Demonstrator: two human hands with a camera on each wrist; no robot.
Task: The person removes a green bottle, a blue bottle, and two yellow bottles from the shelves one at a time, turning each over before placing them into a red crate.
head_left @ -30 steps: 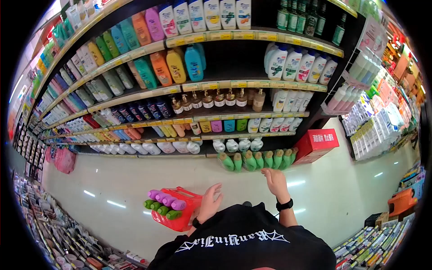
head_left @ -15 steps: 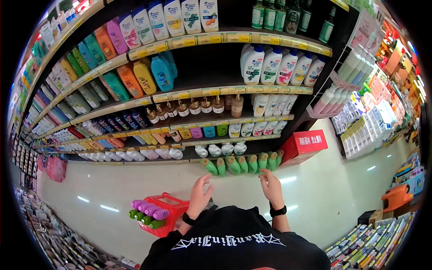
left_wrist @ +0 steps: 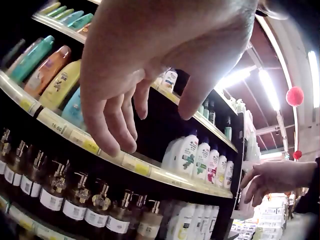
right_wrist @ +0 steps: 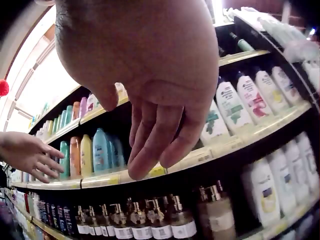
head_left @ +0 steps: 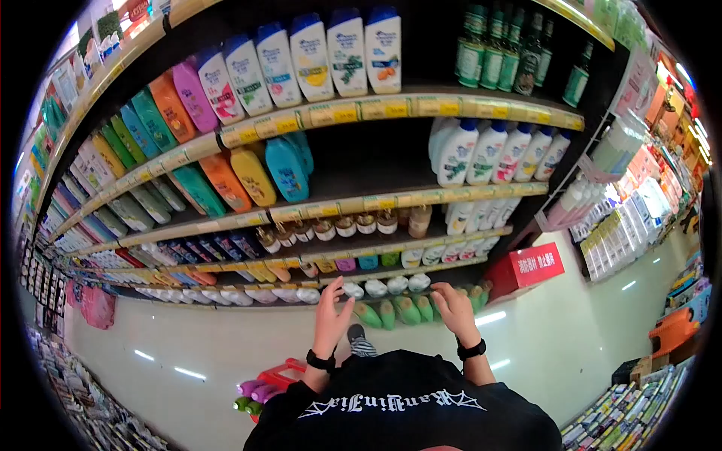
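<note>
Both hands are raised before the shelves, palms facing, with nothing held. My left hand point(head_left: 329, 323) has its fingers loosely bent, and in the left wrist view it hangs in front of the shelf edge above the brown pump bottles point(left_wrist: 77, 200). My right hand point(head_left: 456, 312) overlaps the green bottles point(head_left: 407, 310) on the floor in the head view. Between the blue bottles point(head_left: 286, 169) and the white shampoo bottles point(head_left: 457, 154) on the middle shelf is a dark gap, which lies behind the hands in the wrist views.
A red basket point(head_left: 289, 368) holding purple bottles point(head_left: 252, 388) and green ones stands on the floor at my left, partly hidden by my sleeve. Beyond the floor bottles sits a red box point(head_left: 524, 270). More white shampoo bottles point(head_left: 312, 60) line the shelf above.
Both hands have risen, the left swinging inward from beside the basket toward the shelves. The head view has shifted nearer the shelves, and a shoe now shows below the hands.
</note>
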